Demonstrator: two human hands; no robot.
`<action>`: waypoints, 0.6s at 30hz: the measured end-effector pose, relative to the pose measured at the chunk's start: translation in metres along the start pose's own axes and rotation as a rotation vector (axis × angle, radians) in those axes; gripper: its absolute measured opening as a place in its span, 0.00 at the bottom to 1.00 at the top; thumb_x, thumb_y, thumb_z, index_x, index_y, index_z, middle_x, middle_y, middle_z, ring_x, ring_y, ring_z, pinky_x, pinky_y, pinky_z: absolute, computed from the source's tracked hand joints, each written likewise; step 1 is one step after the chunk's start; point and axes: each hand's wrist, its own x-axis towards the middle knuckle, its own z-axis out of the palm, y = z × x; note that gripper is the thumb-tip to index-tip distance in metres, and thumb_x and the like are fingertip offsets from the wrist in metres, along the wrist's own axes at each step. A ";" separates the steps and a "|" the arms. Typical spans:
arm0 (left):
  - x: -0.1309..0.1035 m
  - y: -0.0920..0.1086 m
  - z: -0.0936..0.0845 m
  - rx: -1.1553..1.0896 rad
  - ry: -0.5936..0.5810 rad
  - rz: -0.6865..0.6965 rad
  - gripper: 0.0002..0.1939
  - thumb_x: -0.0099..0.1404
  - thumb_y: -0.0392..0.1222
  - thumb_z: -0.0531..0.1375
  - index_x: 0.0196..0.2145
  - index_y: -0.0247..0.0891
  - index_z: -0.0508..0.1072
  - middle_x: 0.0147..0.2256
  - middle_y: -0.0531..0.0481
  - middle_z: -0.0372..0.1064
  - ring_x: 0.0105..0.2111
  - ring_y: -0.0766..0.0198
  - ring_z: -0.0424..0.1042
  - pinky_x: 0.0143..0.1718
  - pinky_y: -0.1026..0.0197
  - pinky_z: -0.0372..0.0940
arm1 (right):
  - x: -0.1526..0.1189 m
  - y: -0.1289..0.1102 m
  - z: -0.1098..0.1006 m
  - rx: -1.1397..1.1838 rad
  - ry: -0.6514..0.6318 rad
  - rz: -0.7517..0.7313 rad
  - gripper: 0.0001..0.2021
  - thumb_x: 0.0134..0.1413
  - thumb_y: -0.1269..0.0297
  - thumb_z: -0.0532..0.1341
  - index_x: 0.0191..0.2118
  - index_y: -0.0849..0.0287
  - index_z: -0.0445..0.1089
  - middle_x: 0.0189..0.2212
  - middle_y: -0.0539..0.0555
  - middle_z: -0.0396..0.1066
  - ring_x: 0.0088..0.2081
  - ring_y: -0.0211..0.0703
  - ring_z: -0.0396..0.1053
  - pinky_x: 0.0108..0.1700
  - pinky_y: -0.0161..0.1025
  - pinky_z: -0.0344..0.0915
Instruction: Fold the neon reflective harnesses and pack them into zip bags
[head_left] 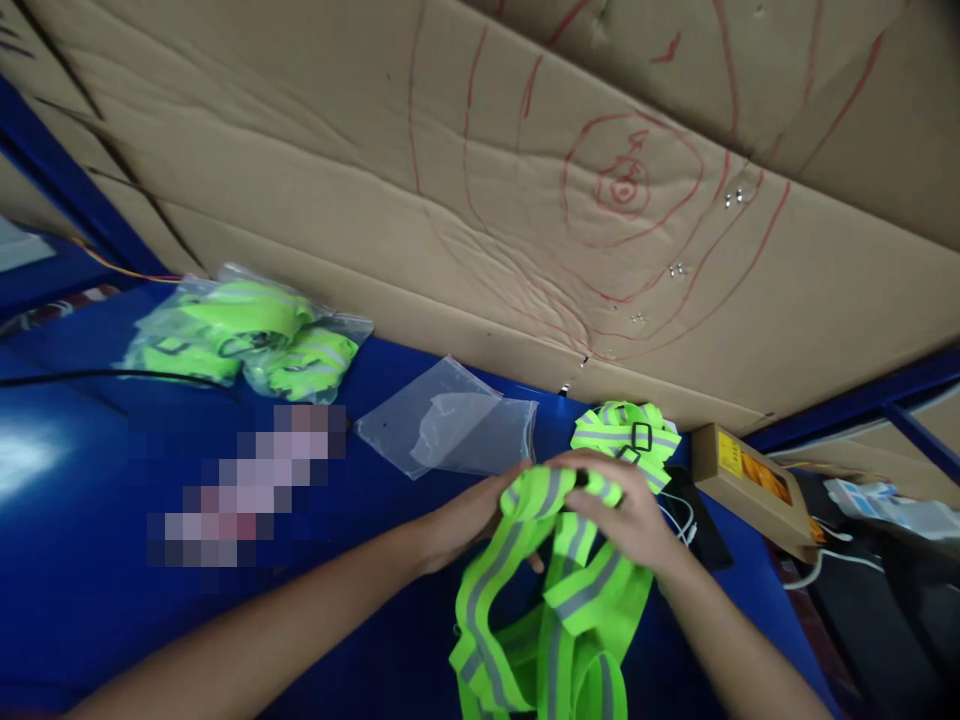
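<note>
Your left hand [480,518] is partly closed, its fingers passing behind the strap [553,645] and much hidden by it; one fingertip shows below the gathered top. You have hold of the strap there, though you cannot see how tightly those fingers close. Your right hand [634,515] is half closed over the strap from the 2 o'clock side, fingers arched over the top, thumb and fingers curled onto the band. The two hands are close together, with the gathered part between them.

The strap is in front of you, above the table [67,625]. Its gathered top lies across, from 9 to 3 o'clock. From there the long axis runs down to 6 o'clock: the left length bows out to 7 and curls back, the middle length drops nearly straight, and loops lie at the bottom edge of your view. One short flap slants from 2 to 8 o'clock, its cut end pointing to 8.

From your hands, a green bundle [592,437] with a black buckle [641,437] lies at 1 o'clock, just beyond your right hand. A box [750,490] is at 3, past a black slab [709,535]. Clear bags [465,425] lie flat between 10 and 11; filled bags [251,320] sit farther out at 10. Cardboard [300,150] stands at 12.
</note>
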 end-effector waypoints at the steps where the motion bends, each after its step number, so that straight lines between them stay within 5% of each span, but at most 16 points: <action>1: 0.001 -0.001 0.000 0.057 0.035 0.045 0.36 0.68 0.71 0.54 0.45 0.33 0.78 0.33 0.45 0.78 0.28 0.59 0.77 0.31 0.62 0.68 | 0.004 0.001 -0.002 0.071 0.145 0.125 0.18 0.61 0.47 0.66 0.48 0.53 0.80 0.48 0.57 0.80 0.51 0.53 0.77 0.55 0.49 0.73; 4: -0.002 -0.002 0.000 0.150 0.238 0.382 0.28 0.66 0.58 0.64 0.57 0.37 0.73 0.48 0.40 0.77 0.37 0.59 0.78 0.36 0.61 0.69 | 0.014 0.005 -0.004 0.254 0.425 0.442 0.24 0.51 0.41 0.70 0.45 0.55 0.80 0.50 0.57 0.79 0.55 0.57 0.75 0.58 0.51 0.71; 6: -0.007 -0.001 0.000 0.278 0.300 0.644 0.35 0.63 0.46 0.69 0.66 0.44 0.65 0.63 0.39 0.66 0.51 0.54 0.75 0.49 0.58 0.70 | 0.016 0.006 0.000 0.316 0.318 0.517 0.25 0.47 0.42 0.73 0.44 0.55 0.79 0.50 0.56 0.79 0.55 0.57 0.75 0.60 0.50 0.68; 8: -0.014 0.003 -0.002 0.485 0.242 0.774 0.39 0.62 0.39 0.69 0.68 0.48 0.63 0.69 0.42 0.58 0.64 0.49 0.65 0.63 0.53 0.62 | 0.015 0.006 0.006 0.351 0.118 0.517 0.23 0.51 0.43 0.71 0.47 0.54 0.77 0.49 0.53 0.79 0.55 0.54 0.74 0.62 0.48 0.66; 10: -0.016 0.007 -0.004 0.650 0.175 0.756 0.32 0.63 0.37 0.68 0.64 0.45 0.70 0.66 0.42 0.64 0.64 0.47 0.64 0.65 0.51 0.58 | 0.013 0.009 0.009 0.372 -0.055 0.510 0.23 0.59 0.42 0.66 0.54 0.50 0.74 0.53 0.52 0.77 0.58 0.52 0.72 0.64 0.49 0.64; 12: -0.014 0.009 -0.009 0.697 0.206 0.658 0.23 0.63 0.41 0.69 0.56 0.42 0.77 0.54 0.43 0.75 0.54 0.50 0.73 0.58 0.53 0.65 | 0.011 0.012 0.008 0.336 -0.131 0.479 0.28 0.65 0.40 0.58 0.64 0.47 0.65 0.59 0.54 0.72 0.62 0.51 0.68 0.66 0.50 0.62; 15: -0.005 0.008 -0.014 0.556 0.401 0.528 0.16 0.63 0.50 0.70 0.44 0.38 0.79 0.37 0.48 0.78 0.37 0.58 0.75 0.42 0.59 0.68 | 0.009 0.013 0.001 0.161 -0.119 0.308 0.34 0.68 0.40 0.54 0.72 0.49 0.52 0.66 0.59 0.63 0.67 0.50 0.61 0.69 0.51 0.58; 18: 0.000 0.004 -0.012 0.318 0.482 0.447 0.20 0.63 0.56 0.69 0.39 0.35 0.78 0.35 0.48 0.77 0.34 0.60 0.74 0.37 0.61 0.67 | 0.007 0.008 -0.006 -0.010 -0.106 0.127 0.37 0.65 0.44 0.61 0.73 0.48 0.48 0.71 0.61 0.54 0.69 0.52 0.58 0.69 0.51 0.59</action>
